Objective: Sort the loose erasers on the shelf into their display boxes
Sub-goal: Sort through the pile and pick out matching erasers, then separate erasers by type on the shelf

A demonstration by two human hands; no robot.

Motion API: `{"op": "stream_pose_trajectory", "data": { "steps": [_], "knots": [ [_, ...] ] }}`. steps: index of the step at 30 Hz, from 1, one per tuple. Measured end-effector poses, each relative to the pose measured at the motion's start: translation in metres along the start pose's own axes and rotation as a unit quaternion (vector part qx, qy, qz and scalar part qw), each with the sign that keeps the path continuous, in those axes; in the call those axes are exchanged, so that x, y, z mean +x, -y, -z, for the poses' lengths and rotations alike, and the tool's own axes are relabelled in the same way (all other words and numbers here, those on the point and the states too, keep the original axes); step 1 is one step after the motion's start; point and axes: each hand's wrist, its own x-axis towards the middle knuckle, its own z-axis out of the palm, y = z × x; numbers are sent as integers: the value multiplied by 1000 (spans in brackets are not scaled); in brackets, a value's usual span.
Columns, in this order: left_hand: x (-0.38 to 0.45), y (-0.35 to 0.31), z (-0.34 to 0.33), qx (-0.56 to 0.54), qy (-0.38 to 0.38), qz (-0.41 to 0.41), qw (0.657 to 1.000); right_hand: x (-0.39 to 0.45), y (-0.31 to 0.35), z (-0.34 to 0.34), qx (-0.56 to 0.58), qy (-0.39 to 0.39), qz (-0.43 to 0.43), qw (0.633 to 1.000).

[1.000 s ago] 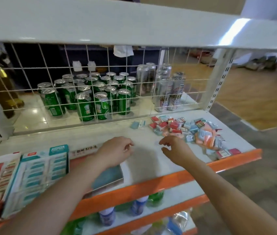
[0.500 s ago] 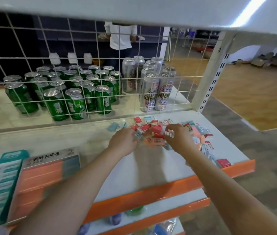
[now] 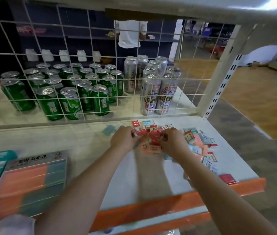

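Both hands sit in the pile of erasers (image 3: 192, 138) on the shelf (image 3: 151, 180). The left hand (image 3: 123, 139) pinches a red eraser (image 3: 140, 132), and the right hand (image 3: 172, 143) curls its fingers around another. The display boxes (image 3: 30, 182) lie far to the left of the left hand.

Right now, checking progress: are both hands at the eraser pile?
Yes, the left hand and right hand both reach into the loose erasers.

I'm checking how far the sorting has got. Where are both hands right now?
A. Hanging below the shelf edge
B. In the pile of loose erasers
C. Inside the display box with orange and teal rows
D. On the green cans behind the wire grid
B: the left hand and right hand are both in the pile of loose erasers, away from the display box.
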Motion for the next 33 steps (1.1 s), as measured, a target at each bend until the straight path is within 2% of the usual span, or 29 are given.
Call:
{"op": "stream_pose_trajectory", "data": {
  "steps": [5,11,14,20,27,33],
  "knots": [
    [-2,-3,-4,11,-19,11,1000,-3,-4,3,24,-4,11,1000],
    [-14,9,4,-64,-31,6,997,-14,1,11,66,-13,24,997],
    [-23,20,12,-90,-44,-22,995,-25,5,11,79,-12,43,996],
    [-47,46,34,-41,-65,-27,997,-45,15,-4,116,7,64,991],
    [-76,74,44,-3,-15,-87,996,-78,17,-34,85,-34,174,980],
    [-86,81,42,-1,21,-96,995,-91,19,-37,81,-11,152,985]
  ]
}}
